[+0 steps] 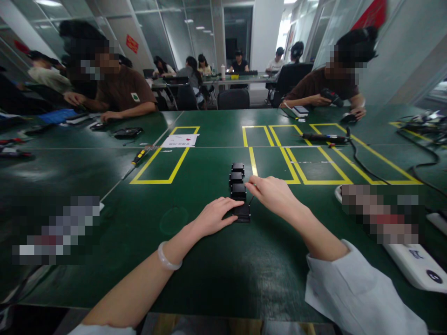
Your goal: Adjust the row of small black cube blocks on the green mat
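Note:
A row of small black box-shaped pieces (238, 190) runs away from me along the green table; I cannot tell whether they are joined. The nearest black block (242, 214) lies under the fingers of my left hand (218, 213), thumb at its near side and fingertips on its top, holding it against the tabletop. My right hand (275, 193) is closed in a pinch just right of the row. From its fingertips a thin dark rod (251, 201) slants down to the right side of the nearest block. The rod's upper end is hidden in the fingers.
Yellow tape rectangles (177, 167) mark the table, with a paper sheet (179, 140) on one. A yellow-black screwdriver (138, 157) lies left, a corded black power screwdriver (324, 138) right. White-edged devices (415, 265) flank me. Two people sit opposite, handling small items.

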A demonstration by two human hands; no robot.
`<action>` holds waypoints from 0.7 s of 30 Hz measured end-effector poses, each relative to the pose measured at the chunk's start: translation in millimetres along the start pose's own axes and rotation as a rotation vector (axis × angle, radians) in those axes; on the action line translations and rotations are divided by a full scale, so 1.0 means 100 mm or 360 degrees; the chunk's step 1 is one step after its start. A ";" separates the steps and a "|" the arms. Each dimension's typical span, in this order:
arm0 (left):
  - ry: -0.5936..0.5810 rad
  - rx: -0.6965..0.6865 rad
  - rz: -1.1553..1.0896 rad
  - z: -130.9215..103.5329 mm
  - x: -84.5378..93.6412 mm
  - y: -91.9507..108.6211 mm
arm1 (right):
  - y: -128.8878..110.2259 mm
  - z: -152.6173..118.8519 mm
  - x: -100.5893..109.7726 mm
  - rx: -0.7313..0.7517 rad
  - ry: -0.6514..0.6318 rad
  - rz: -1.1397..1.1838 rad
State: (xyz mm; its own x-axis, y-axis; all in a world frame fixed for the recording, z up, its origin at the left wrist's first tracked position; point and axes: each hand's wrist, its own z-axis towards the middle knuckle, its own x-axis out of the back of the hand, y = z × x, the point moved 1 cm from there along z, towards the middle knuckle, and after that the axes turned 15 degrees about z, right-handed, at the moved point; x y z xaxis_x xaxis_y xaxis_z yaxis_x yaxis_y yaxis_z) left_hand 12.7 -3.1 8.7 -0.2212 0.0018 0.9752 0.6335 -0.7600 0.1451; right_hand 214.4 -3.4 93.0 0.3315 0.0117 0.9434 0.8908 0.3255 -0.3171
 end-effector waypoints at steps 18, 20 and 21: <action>-0.0010 0.0011 -0.0007 0.00 0.01 0.00 | 0.03 -0.03 0.02 0.0075 -0.0007 0.0125; -0.0012 0.0009 0.0002 0.00 0.01 0.00 | 0.03 -0.02 0.01 0.0050 0.0001 0.0113; -0.0013 0.0008 0.0005 0.00 0.01 0.00 | 0.03 -0.01 0.01 0.0034 0.0003 0.0105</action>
State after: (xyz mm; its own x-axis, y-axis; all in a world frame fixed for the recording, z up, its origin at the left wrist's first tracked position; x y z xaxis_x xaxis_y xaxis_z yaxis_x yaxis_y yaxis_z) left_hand 12.5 -3.2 9.5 -0.2133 0.0045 0.9770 0.6380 -0.7566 0.1428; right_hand 218.0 -3.5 92.4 0.3900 0.0323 0.9202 0.8601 0.3441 -0.3766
